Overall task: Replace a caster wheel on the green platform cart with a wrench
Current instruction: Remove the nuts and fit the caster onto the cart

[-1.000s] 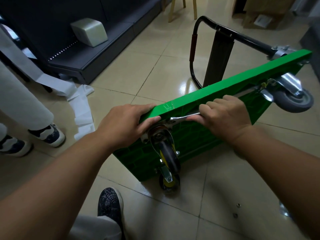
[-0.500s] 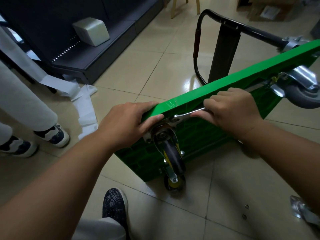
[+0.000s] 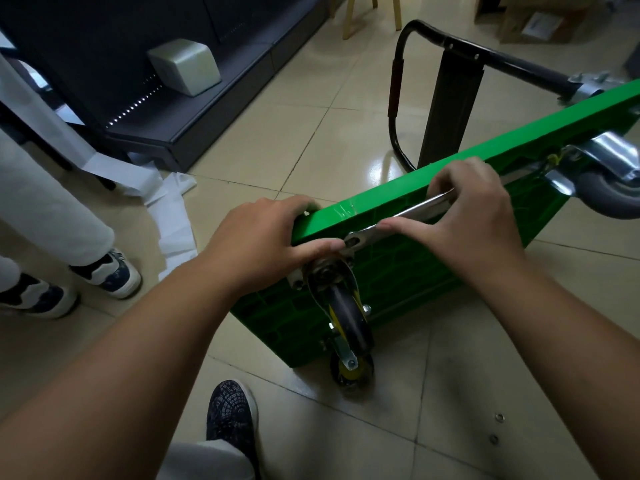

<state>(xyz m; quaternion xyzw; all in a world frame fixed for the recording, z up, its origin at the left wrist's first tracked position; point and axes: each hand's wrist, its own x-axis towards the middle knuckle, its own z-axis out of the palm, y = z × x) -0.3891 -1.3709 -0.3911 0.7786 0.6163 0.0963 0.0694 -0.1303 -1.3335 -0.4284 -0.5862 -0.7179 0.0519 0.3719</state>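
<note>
Head view: wrench [image 3: 398, 221] on the tipped green platform cart [image 3: 398, 271]

Left hand [image 3: 263, 244] clamps its grip over the cart's near-left corner, with the thumb on the underside just beside the wrench head. Below it the caster wheel [image 3: 348, 323] sits on the underside, and the cart stands on edge on the tiled floor [image 3: 311, 133]. Right hand [image 3: 478, 220] is clenched round the wrench shaft, which lies along the cart's upper edge. Farther right is a second caster [image 3: 609, 195].
</note>
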